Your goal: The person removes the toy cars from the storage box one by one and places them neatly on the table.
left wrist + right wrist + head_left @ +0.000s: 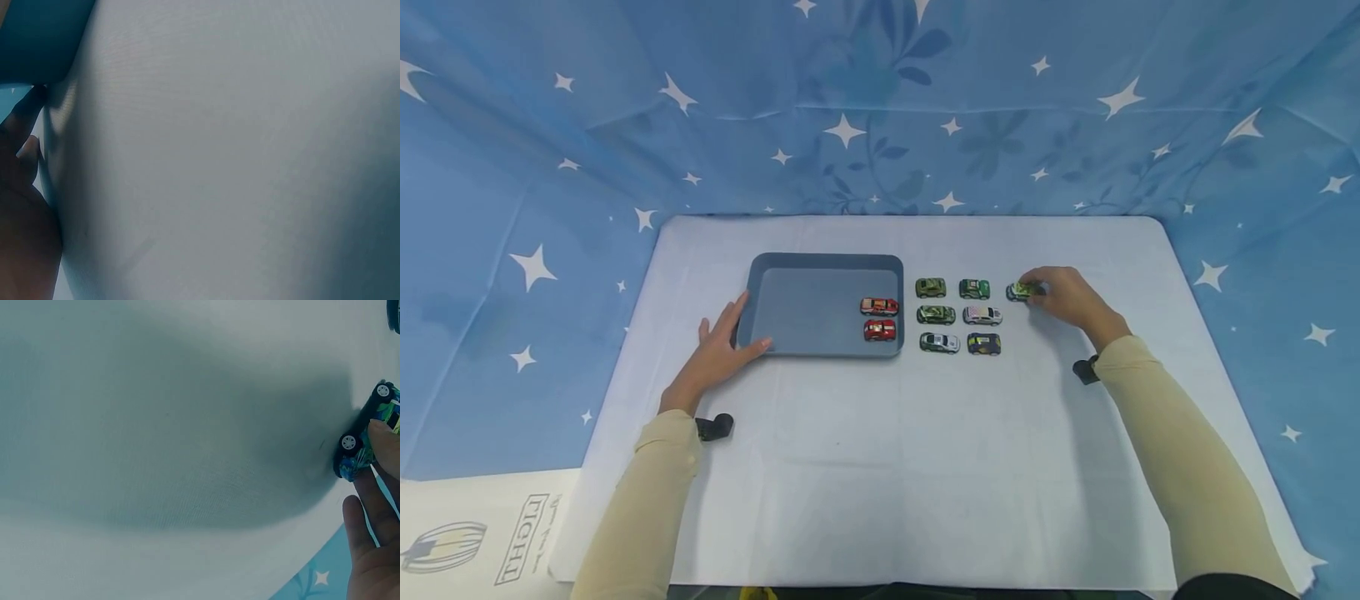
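Observation:
My right hand (1071, 296) pinches a green toy car (1021, 292) at the right end of the back row. In the right wrist view that toy car (369, 434) shows two wheels on its side, and the thumb presses on its body. My left hand (718, 354) rests at the left front corner of a grey tray (820, 351), fingers spread along its left side and thumb at the front rim. Inside the tray, at its right end, sit two red toy cars, one (878, 307) behind the other (880, 331). The left wrist view shows part of the tray (44, 37) above a fingertip.
Between tray and right hand stand several toy cars in two columns: green ones (931, 287) (974, 289) (936, 315), a pinkish one (982, 315), a silver one (939, 342) and a dark one (983, 343). A white cloth (865, 467) covers the table; blue starry fabric (880, 108) hangs behind.

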`<control>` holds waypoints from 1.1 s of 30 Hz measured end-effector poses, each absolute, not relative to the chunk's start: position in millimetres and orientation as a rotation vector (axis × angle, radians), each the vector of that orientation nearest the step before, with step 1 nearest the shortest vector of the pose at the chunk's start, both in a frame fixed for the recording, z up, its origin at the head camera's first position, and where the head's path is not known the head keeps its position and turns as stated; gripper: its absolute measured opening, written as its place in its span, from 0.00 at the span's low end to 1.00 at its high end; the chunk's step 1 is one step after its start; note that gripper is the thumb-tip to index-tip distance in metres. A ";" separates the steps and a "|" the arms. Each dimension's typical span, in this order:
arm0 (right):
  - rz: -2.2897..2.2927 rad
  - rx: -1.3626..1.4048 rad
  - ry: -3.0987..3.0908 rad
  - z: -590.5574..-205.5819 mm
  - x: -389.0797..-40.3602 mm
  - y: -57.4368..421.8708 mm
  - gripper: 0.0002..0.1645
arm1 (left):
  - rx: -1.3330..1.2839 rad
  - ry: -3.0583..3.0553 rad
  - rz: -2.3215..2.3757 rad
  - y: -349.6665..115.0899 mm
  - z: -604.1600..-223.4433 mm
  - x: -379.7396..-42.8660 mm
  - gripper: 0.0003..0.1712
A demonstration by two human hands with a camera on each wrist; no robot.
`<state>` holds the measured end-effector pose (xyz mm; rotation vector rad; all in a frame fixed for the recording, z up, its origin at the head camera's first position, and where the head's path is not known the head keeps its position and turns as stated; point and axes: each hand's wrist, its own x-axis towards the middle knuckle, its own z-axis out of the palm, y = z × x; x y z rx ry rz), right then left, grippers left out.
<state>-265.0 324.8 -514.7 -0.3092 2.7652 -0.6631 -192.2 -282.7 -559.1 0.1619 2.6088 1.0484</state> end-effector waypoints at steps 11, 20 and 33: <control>-0.673 -0.269 2.768 -517.5 -263.1 324.0 0.25 | 0.167 2.616 1.049 -281.0 -556.1 -192.0 0.61; -0.740 -0.298 2.814 -515.7 -263.5 323.0 0.44 | 0.164 2.606 1.048 -280.4 -553.0 -190.8 0.61; -0.770 -0.322 2.902 -506.8 -266.0 299.7 0.47 | 0.117 2.582 1.066 -280.2 -555.1 -190.9 0.61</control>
